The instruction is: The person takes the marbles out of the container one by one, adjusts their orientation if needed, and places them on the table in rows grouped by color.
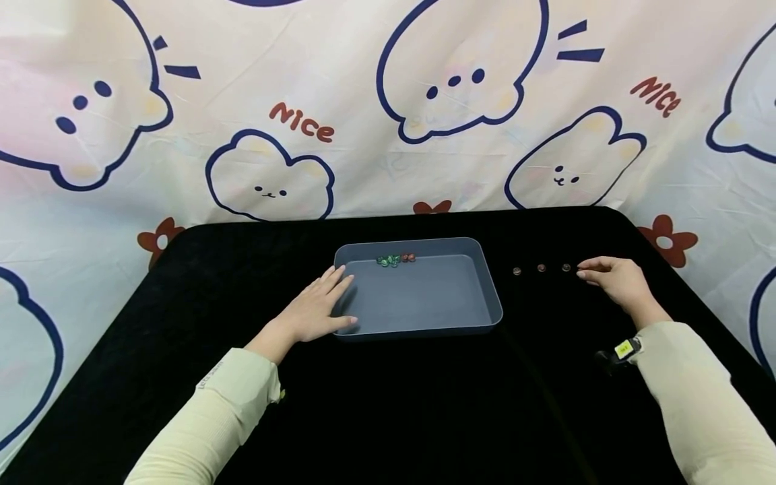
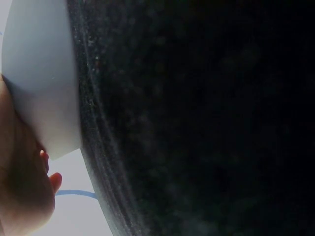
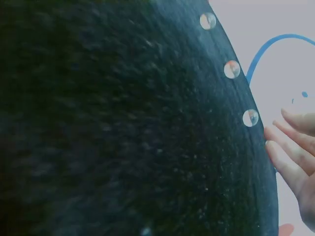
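Observation:
A shallow grey rectangular tray [image 1: 418,296] lies on the black table. Against its back wall sit several green glass marbles [image 1: 389,261] and a pair of reddish marbles [image 1: 408,257]. My left hand [image 1: 315,306] rests on the tray's left rim, fingers spread and thumb over the front corner. To the right of the tray, three clear marbles with coloured cores stand spaced in a row: left [image 1: 516,271], middle [image 1: 541,268] and right [image 1: 566,267]. Just beyond the right marble [image 3: 250,118] is my right hand [image 1: 618,279], thumb and index tips close together; I cannot tell whether they pinch anything.
Black cloth [image 1: 412,404] covers the table. A pale curtain [image 1: 364,168] with cartoon outlines hangs behind its far edge. A small dark device with a yellow label [image 1: 624,348] is strapped at the right cuff.

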### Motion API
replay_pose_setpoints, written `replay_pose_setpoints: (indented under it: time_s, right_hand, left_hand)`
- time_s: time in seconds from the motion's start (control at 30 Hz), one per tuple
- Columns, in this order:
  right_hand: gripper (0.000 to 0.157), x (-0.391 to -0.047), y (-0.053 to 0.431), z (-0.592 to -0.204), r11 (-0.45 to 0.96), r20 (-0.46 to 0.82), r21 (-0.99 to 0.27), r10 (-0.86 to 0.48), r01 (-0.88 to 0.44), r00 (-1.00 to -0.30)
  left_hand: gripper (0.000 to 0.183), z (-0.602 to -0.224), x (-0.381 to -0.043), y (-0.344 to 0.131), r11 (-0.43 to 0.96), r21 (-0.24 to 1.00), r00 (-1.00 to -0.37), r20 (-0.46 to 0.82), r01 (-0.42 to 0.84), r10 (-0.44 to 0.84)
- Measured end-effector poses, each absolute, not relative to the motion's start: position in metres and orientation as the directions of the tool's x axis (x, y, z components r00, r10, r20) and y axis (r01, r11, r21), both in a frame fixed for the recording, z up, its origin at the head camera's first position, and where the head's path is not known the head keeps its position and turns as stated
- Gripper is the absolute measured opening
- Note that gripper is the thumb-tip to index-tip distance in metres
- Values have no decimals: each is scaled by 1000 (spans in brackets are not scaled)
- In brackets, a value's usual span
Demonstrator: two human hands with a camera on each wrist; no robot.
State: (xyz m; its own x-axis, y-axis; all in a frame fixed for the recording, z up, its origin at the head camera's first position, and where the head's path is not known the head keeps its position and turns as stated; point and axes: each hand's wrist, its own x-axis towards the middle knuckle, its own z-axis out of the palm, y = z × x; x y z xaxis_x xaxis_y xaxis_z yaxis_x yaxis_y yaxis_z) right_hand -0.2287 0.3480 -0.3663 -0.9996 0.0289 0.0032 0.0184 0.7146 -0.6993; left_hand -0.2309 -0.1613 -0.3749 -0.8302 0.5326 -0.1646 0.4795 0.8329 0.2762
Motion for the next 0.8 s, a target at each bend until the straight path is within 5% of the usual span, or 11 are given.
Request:
replay_pose_setpoints:
  time_s: [0.3, 0.53, 0.8]
  right_hand:
    - [42, -212, 322, -362, 499, 41, -865, -33, -52, -999]
    - [20, -210, 293, -364, 282, 128, -945, -138, -163, -982]
    - [27, -212, 249, -353, 283, 125, -942, -212, -183, -969]
  left_hand:
    - [78, -375, -231, -163, 835, 284, -832, -172, 471, 527]
    - [79, -373, -230, -161, 835, 286, -833, -168, 471, 527]
    - [78, -374, -231, -161, 836, 269, -830, -171, 478, 530]
